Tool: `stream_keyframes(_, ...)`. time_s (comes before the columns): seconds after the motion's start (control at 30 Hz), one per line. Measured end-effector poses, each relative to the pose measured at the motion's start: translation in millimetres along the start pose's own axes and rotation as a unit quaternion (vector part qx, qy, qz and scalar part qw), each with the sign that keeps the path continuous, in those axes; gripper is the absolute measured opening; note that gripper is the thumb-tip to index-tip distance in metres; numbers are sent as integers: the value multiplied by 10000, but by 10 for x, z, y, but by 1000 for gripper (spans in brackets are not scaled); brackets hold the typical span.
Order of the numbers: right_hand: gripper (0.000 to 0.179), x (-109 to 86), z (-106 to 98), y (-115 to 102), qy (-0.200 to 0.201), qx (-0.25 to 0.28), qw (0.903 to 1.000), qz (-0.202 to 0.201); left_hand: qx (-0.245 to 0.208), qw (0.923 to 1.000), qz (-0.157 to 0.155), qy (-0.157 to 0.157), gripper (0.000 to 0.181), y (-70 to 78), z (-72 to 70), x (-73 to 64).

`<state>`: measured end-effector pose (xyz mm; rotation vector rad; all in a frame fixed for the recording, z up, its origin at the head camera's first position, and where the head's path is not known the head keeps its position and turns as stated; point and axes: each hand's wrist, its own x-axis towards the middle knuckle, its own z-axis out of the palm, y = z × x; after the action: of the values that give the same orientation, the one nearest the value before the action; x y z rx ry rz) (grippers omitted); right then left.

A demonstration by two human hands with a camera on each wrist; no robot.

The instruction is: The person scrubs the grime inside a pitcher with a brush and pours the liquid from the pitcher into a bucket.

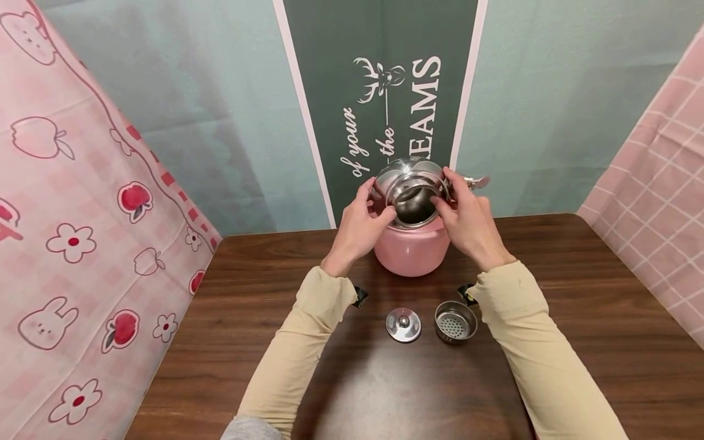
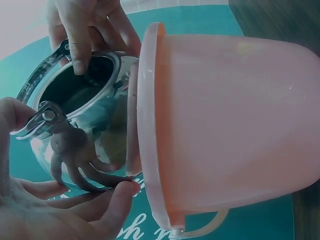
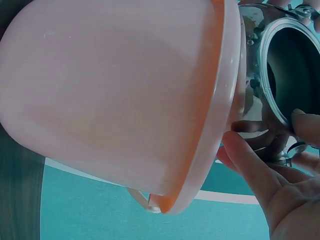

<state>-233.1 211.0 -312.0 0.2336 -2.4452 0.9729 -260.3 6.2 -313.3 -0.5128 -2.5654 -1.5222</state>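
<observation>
A shiny steel teapot (image 1: 407, 166) is tilted over a pink bucket (image 1: 412, 253), its open mouth facing me. My left hand (image 1: 360, 226) grips it from the left, thumb near the mouth's rim. On the other side my right hand (image 1: 470, 223) holds it, with the thumb over the rim into the mouth. A metal part (image 1: 480, 182) juts out past the right fingers. In the left wrist view the teapot's metal handle (image 2: 42, 75) shows folded beside the mouth, close to my left fingers. Inside the teapot it looks dark.
Nearer to me on the brown wooden table (image 1: 247, 342) lie a round steel lid (image 1: 403, 324) with a knob and a perforated steel strainer (image 1: 456, 322). The bucket stands near the back edge, before a green curtain (image 1: 220, 110). Pink cloths (image 1: 99, 256) hang at both sides.
</observation>
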Motion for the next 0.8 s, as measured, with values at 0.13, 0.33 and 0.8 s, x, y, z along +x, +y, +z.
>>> stream_keyframes(0.13, 56, -7, 4, 10, -54, 30, 10000, 14, 14, 10000, 44, -35, 69, -4, 4, 1)
stream_keyframes(0.33, 60, -19, 23, 24, 1, 50, 10000, 75, 27, 9998, 178, -83, 71, -12, 0, -12)
stream_keyframes(0.8, 62, -52, 27, 35, 140, 7, 9998, 172, 17, 9987, 473, -166, 72, -51, 29, -17)
